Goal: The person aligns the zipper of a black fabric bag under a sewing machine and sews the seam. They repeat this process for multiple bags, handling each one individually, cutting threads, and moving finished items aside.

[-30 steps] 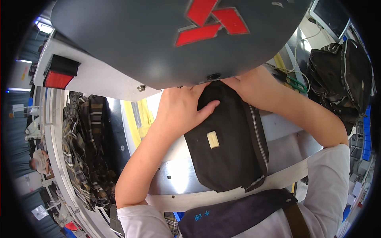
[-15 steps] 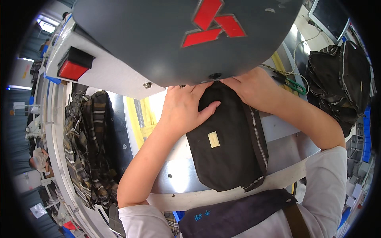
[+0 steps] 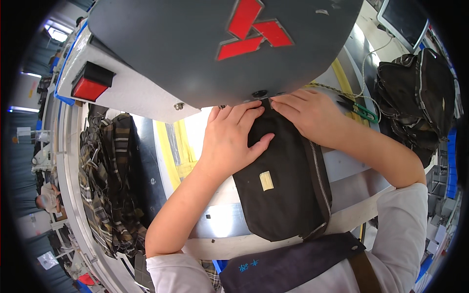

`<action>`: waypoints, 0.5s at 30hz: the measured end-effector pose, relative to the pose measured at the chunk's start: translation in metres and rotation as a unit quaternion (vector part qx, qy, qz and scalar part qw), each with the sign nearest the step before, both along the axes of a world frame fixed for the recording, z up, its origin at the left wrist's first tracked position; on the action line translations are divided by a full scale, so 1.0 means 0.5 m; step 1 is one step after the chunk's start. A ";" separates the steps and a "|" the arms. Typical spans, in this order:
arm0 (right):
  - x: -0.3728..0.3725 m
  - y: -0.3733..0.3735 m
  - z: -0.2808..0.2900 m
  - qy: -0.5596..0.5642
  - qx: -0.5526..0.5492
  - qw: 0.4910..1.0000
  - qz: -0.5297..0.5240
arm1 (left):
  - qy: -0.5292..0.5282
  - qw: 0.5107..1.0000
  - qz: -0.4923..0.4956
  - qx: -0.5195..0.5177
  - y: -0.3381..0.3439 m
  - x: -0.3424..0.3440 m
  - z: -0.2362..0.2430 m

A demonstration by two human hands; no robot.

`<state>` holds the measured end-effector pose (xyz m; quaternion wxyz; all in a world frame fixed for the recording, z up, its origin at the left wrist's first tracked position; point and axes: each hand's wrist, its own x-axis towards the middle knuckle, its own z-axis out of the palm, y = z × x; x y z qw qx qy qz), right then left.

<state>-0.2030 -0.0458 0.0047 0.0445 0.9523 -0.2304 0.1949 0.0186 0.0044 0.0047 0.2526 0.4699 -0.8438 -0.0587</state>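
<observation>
A black fabric pouch (image 3: 281,200) lies on the work surface under the head of a sewing machine (image 3: 195,63). A metal zipper (image 3: 316,171) runs along its right side, and a small cream patch (image 3: 266,180) sits on its face. My left hand (image 3: 230,134) rests on the pouch's upper left, thumb spread and fingertips by the far edge. My right hand (image 3: 312,115) grips the far right edge, fingers together, its thumb partly hidden. Between my fingertips a narrow dark end of the fabric reaches under the machine head, which hides the needle area.
Plaid fabric pieces (image 3: 110,180) are heaped at the left. More black zippered pouches (image 3: 415,97) are piled at the right, beside green-handled scissors (image 3: 364,112) and a cord. A screen (image 3: 403,22) stands at the far right. A red switch (image 3: 90,84) is on the machine.
The pouch has shifted slightly toward me, and both hands have come a little nearer with it. More of its far end shows between my fingertips. The view has tilted slightly.
</observation>
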 end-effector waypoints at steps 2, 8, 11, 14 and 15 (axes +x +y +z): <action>0.000 0.000 0.002 0.000 -0.002 1.000 0.002 | 0.011 1.000 -0.004 -0.004 -0.002 0.001 -0.003; -0.001 -0.006 -0.003 -0.004 0.004 1.000 -0.003 | 0.033 0.999 -0.012 -0.002 -0.010 0.001 -0.009; -0.001 -0.009 0.002 0.005 0.004 1.000 -0.001 | 0.031 0.999 -0.010 -0.002 -0.014 0.002 -0.007; -0.001 -0.003 0.006 0.007 -0.002 1.000 0.006 | 0.028 1.000 -0.012 -0.005 -0.012 0.002 -0.006; -0.002 -0.002 0.003 0.003 -0.002 1.000 0.009 | 0.028 1.000 -0.012 -0.007 -0.010 0.002 -0.005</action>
